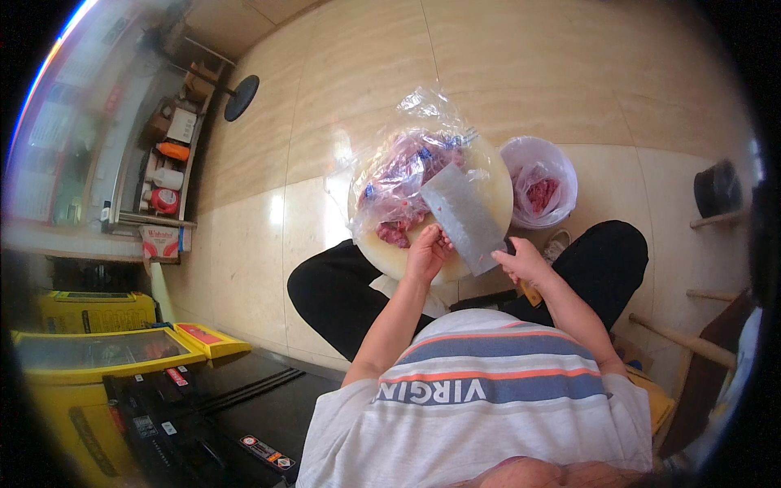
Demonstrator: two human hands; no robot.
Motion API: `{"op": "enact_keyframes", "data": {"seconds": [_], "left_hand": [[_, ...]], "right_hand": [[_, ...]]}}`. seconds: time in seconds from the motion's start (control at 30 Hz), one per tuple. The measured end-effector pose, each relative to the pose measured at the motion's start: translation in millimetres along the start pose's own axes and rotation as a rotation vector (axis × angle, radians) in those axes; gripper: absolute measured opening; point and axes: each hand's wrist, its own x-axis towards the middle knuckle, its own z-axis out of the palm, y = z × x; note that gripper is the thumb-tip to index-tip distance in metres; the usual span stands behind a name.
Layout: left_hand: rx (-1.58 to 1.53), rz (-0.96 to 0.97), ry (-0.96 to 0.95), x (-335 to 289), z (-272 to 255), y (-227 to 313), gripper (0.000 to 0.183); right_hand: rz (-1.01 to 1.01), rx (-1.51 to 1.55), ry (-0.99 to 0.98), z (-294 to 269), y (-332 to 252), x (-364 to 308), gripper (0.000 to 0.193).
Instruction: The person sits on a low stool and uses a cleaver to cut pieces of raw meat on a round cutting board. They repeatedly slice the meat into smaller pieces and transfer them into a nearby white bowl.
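Note:
A wide-bladed cleaver (464, 218) lies slanted over a round, pale chopping board (495, 180). My right hand (522, 263) is closed on the cleaver at its near end, and the handle is mostly hidden by my fingers. Next to the blade's left edge, my left hand (426, 252) has its fingers curled together; what they pinch, if anything, is too small to name. Raw red meat (394, 234) spills from a clear plastic bag (427, 110) spread over the left and far part of the board. More meat fills the bag itself.
Right of the board stands a white bucket (569, 175) lined with a bag, holding chopped meat (540, 195). My knees flank the board. A shelf with bottles and boxes (169, 175) runs along the left, above a yellow-framed case (106, 350). Wooden stool legs (683, 340) jut in at right.

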Motion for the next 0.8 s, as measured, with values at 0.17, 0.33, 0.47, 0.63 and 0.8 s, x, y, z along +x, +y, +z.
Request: {"op": "enact_keyframes", "data": {"seconds": [0.17, 0.33, 0.47, 0.63, 0.8], "left_hand": [[1.362, 0.135, 0.565, 6.0, 33.1, -7.9, 0.015], [0.632, 0.122, 0.431, 18.0, 50.2, -1.8, 0.022], [0.154, 0.088, 0.327, 26.1, 47.2, 1.5, 0.030], [-0.058, 0.064, 0.196, 20.6, 65.3, 1.9, 0.034], [-0.101, 0.083, 0.219, 16.9, 65.0, 3.3, 0.036]], "right_hand": [[-0.098, 0.008, 0.090, -15.6, 5.4, -7.8, 0.020], [-0.070, 0.048, 0.087, -14.7, 0.4, -9.1, 0.020], [-0.021, 0.043, 0.016, -3.6, -2.9, -5.5, 0.021], [0.031, 0.145, -0.078, -1.3, 7.7, 3.1, 0.020], [0.013, 0.141, -0.124, -1.1, 5.4, 1.0, 0.020]]}}
